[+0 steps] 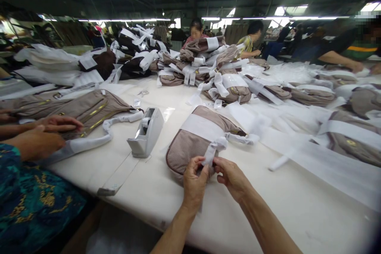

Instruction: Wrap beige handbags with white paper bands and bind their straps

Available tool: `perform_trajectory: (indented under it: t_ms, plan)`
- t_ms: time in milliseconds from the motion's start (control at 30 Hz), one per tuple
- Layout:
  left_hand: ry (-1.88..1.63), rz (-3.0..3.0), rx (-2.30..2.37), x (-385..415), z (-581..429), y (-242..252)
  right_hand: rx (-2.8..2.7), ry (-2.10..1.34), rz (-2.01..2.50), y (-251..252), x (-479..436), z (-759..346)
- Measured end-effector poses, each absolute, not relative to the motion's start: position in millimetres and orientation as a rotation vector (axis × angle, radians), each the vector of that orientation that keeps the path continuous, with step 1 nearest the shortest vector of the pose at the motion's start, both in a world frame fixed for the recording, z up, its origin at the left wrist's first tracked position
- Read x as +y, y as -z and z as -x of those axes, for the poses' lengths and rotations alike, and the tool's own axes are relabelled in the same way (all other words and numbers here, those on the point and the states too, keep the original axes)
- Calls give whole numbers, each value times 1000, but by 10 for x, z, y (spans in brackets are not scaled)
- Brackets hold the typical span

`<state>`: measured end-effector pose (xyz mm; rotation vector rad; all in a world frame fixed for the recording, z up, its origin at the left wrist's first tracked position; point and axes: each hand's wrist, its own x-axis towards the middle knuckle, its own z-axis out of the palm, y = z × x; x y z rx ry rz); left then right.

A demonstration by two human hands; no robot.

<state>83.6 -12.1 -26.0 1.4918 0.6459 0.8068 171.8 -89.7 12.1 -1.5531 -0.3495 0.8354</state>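
In front of me a taupe handbag [186, 147] with dark piping lies on the white table, a band of white wrapping paper [204, 126] across it. My left hand [195, 176] pinches the end of a paper-wrapped strap [210, 151] at the bag's near edge. Close beside it, my right hand [230, 176] has thumb and forefinger closed on the same wrapped strap. The fingertips partly hide the strap's end. Another wrapped piece of strap [248, 139] sticks out at the bag's right side.
Left of the bag stands a grey tape dispenser [146, 133]. A co-worker's hands [44, 131] rest on another taupe bag [89, 107] at far left. Wrapped bags [235, 87] are heaped behind. White paper sheets [315, 158] spread to the right, and several people work across the table.
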Motion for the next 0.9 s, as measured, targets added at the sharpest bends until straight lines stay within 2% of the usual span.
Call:
perform_trajectory:
  t_ms: [233,567,767,900]
  plan:
    - [-932,-1993,624,-309,-832,188,-157,-829,1426,-103,-849,-1637]
    - [-556,-2144,445,-227,-710,-55,-99,-635,1415,111,-1208,-1509]
    - [-703,-2543,454,391,-893,-317,-84,-633,1423,275,-1323,-1583]
    - [-371,-2825,485,846,-1096,-357,-116,-650,1396,287,-1354,-1567]
